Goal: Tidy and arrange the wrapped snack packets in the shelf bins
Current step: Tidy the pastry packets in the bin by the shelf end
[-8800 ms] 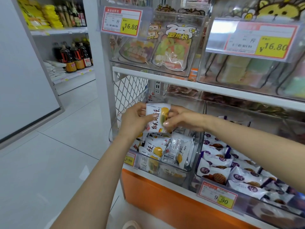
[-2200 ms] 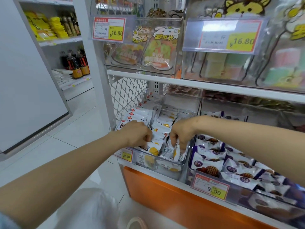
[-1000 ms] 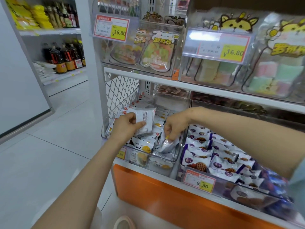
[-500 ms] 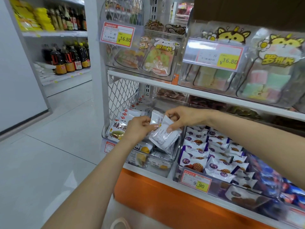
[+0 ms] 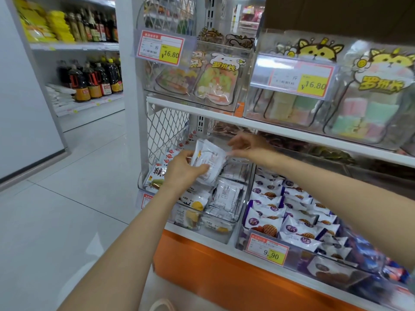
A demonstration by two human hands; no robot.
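Observation:
My left hand (image 5: 182, 170) grips a small stack of white snack packets (image 5: 208, 159), held back side up above the clear left bin (image 5: 233, 223). My right hand (image 5: 249, 147) hovers at the stack's right edge, fingers spread, its fingertips at the top packet; whether they touch it I cannot tell. More white packets (image 5: 228, 195) with yellow fruit print lie loose in that bin. A row of red-lettered packets (image 5: 157, 173) stands along its left side, partly hidden by my left hand.
The neighbouring bin on the right holds several purple-and-white cookie packets (image 5: 280, 212) behind a 9.90 price tag (image 5: 267, 250). A white shelf board (image 5: 247, 124) runs close above my hands, carrying clear boxes of sweets. A wire mesh panel (image 5: 166, 131) closes the left end. Bottles stand on a far shelf.
Both hands rose a little with the packets. My right hand let go of its grip on the stack and opened, while the left hand keeps hold of the packets.

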